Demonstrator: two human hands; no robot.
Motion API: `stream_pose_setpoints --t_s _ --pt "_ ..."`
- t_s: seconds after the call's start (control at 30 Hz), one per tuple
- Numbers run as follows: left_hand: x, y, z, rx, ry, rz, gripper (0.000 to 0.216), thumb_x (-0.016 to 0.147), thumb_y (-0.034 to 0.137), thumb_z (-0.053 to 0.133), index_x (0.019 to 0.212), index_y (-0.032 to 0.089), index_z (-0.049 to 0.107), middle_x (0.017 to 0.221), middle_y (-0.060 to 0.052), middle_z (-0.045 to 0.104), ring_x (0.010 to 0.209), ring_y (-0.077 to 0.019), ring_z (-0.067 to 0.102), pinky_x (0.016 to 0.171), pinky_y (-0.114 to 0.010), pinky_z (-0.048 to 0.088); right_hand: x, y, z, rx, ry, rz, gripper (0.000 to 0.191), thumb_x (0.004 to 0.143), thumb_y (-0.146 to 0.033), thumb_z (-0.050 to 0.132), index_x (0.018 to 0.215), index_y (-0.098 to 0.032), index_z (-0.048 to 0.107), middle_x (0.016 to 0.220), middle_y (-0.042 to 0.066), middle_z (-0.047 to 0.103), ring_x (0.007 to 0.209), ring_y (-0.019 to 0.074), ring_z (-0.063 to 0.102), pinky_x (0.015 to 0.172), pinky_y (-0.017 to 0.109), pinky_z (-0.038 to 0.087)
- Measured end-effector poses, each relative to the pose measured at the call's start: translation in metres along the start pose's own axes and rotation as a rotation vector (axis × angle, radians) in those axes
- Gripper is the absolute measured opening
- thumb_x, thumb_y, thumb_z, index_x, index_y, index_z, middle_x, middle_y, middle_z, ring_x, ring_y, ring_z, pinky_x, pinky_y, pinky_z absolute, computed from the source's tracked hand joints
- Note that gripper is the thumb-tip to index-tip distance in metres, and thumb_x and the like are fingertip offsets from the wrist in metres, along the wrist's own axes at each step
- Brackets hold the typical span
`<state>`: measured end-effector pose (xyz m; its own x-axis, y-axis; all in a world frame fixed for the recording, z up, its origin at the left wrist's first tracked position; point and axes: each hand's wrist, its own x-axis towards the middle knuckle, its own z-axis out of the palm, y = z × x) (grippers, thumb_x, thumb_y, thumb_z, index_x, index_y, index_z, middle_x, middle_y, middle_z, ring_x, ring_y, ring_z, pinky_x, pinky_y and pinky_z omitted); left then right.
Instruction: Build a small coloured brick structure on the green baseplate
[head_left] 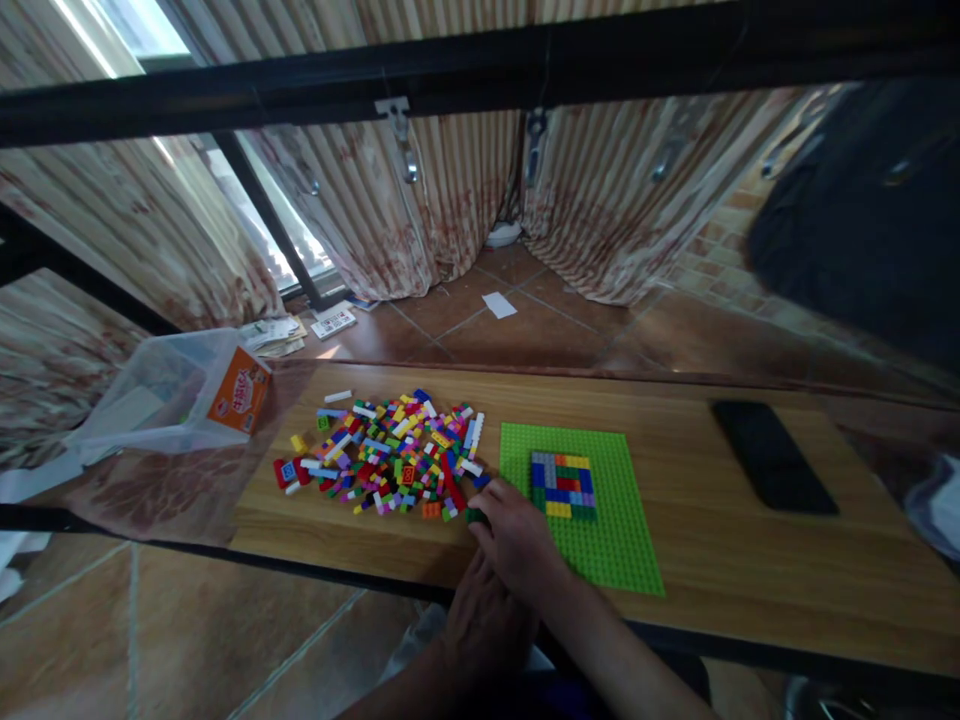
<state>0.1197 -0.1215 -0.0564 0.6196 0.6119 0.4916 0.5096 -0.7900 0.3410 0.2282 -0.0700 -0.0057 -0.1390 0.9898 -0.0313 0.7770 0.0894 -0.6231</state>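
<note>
My right hand (517, 530) is at the right edge of a heap of loose toy bricks (390, 450), thumb and fingers closed on a dark green brick (475, 516). My left hand (481, 608) lies at the near table edge, partly under my right wrist; its visible fingers look stretched out and seem to hold nothing. To the right of my right hand lies a bright green baseplate (615, 540). On it sits a square build (562, 485) of grey, yellow, blue, green and red bricks.
A black phone-like slab (772, 455) lies on the right of the wooden table (675, 420). At the left stands a clear plastic bin (165, 385) with an orange label. A dark bar (480, 75) crosses above the table, and curtains (450, 200) hang behind.
</note>
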Motion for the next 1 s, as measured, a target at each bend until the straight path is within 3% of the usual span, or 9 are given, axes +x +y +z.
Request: stream_pose_setpoints --t_s 0.17,0.4,0.53,0.67,0.77,0.87,0.93,1.0 --pt "0.000 -0.003 0.001 0.016 0.056 0.006 0.032 0.087 0.018 0.047 0.112 0.021 0.067 0.097 -0.009 0.075 0.092 -0.0250 0.068 0.087 -0.044 0.057 0.001 -0.001 0.001 0.009 0.004 0.041 0.014 0.081 -0.013 0.061 0.090 -0.022 0.066 0.100 0.005 0.064 0.097 0.0187 0.060 0.087 0.032 0.048" --pt "0.003 -0.010 -0.002 0.096 0.098 0.083 0.028 0.091 0.025 0.045 0.109 0.021 0.067 0.089 -0.008 0.074 0.097 -0.0259 0.068 0.084 -0.042 0.059 0.000 -0.003 0.000 0.086 0.031 0.066 0.013 0.082 -0.014 0.062 0.092 -0.021 0.066 0.099 0.004 0.065 0.097 0.0174 0.060 0.087 0.030 0.047" --pt "-0.010 -0.014 0.008 0.134 0.096 0.070 0.030 0.091 0.027 0.045 0.113 0.024 0.066 0.090 -0.007 0.075 0.084 -0.0237 0.069 0.080 -0.040 0.059 0.000 -0.001 0.001 0.084 0.054 0.063 0.016 0.081 -0.013 0.060 0.094 -0.021 0.066 0.101 0.004 0.064 0.098 0.0177 0.059 0.088 0.030 0.047" --pt "-0.024 -0.019 0.024 0.147 0.122 0.009 0.032 0.087 0.025 0.048 0.114 0.028 0.066 0.095 -0.005 0.075 0.089 -0.0261 0.069 0.083 -0.043 0.058 0.003 -0.002 0.003 0.074 0.042 0.076 0.017 0.081 -0.015 0.059 0.096 -0.021 0.065 0.104 0.005 0.064 0.100 0.0189 0.059 0.090 0.032 0.047" --pt "-0.021 -0.025 0.024 0.174 0.154 0.078 0.035 0.088 0.021 0.045 0.116 0.027 0.065 0.088 -0.005 0.075 0.085 -0.0246 0.070 0.079 -0.041 0.058 0.002 -0.007 0.003 0.086 0.075 0.070 0.019 0.081 -0.017 0.061 0.098 -0.021 0.065 0.104 0.005 0.065 0.100 0.0190 0.059 0.089 0.031 0.048" --pt "-0.007 -0.028 0.013 0.185 0.110 0.188 0.034 0.090 0.019 0.042 0.115 0.025 0.065 0.091 -0.005 0.075 0.088 -0.0224 0.070 0.080 -0.038 0.058 -0.006 -0.001 -0.010 0.111 0.232 0.027 0.020 0.085 -0.019 0.058 0.103 -0.023 0.066 0.104 0.004 0.066 0.097 0.0175 0.061 0.087 0.030 0.049" --pt "0.003 -0.027 0.006 0.187 0.075 0.189 0.034 0.089 0.016 0.044 0.115 0.022 0.065 0.102 -0.007 0.074 0.098 -0.0220 0.069 0.086 -0.036 0.056 -0.017 0.020 -0.032 0.105 0.456 0.066 0.022 0.090 -0.023 0.052 0.108 -0.024 0.065 0.107 0.005 0.066 0.099 0.0172 0.060 0.089 0.031 0.049" --pt "0.008 -0.026 0.002 0.195 0.068 0.188 0.036 0.087 0.012 0.046 0.117 0.020 0.064 0.111 -0.007 0.073 0.106 -0.0208 0.067 0.090 -0.033 0.054 -0.032 0.059 -0.064 0.025 0.737 0.202 0.025 0.093 -0.030 0.049 0.111 -0.022 0.064 0.107 0.009 0.066 0.101 0.0197 0.059 0.091 0.035 0.049"
